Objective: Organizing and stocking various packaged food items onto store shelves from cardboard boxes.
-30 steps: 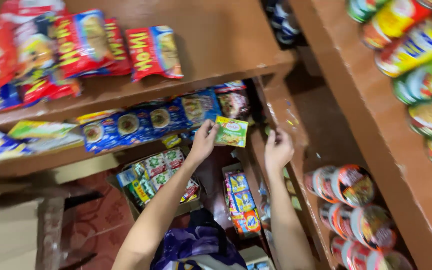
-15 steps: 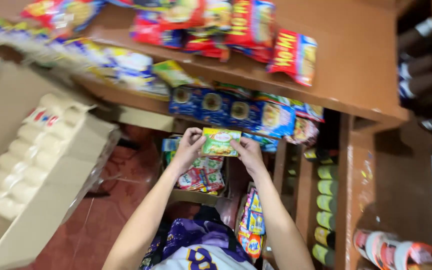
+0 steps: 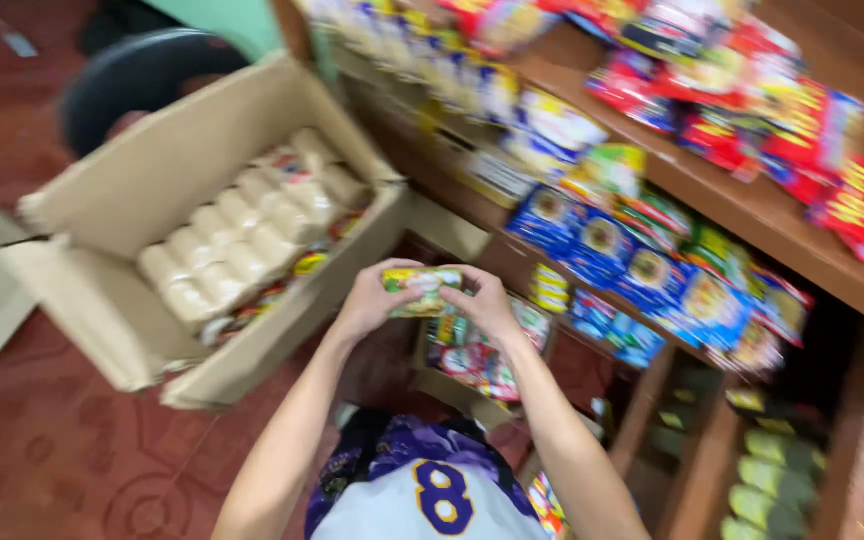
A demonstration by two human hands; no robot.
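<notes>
Both hands meet in front of the person's chest, holding one small green and yellow sachet (image 3: 422,290) between them. The left hand (image 3: 374,298) grips the packet's left end with curled fingers, and the right hand (image 3: 484,300) pinches its right end, so the sachet spans the gap between the two, roughly level. The picture is blurred, so the finer finger placement cannot be told.

Just below and beyond the hands sits a small open carton of mixed packets (image 3: 472,360) on the floor. To the left of the left hand lies a large open cardboard box (image 3: 112,310), tilted, with rows of pale wrapped rolls (image 3: 237,235) inside. Beyond and to the right of the right hand runs a wooden shelf (image 3: 752,215) carrying red snack bags (image 3: 812,130), and under it a row of blue packets (image 3: 642,270). Further down at the right edge are green cans (image 3: 772,470), well apart from the hands. Beneath the forearms shows a purple and white jersey (image 3: 422,490).
</notes>
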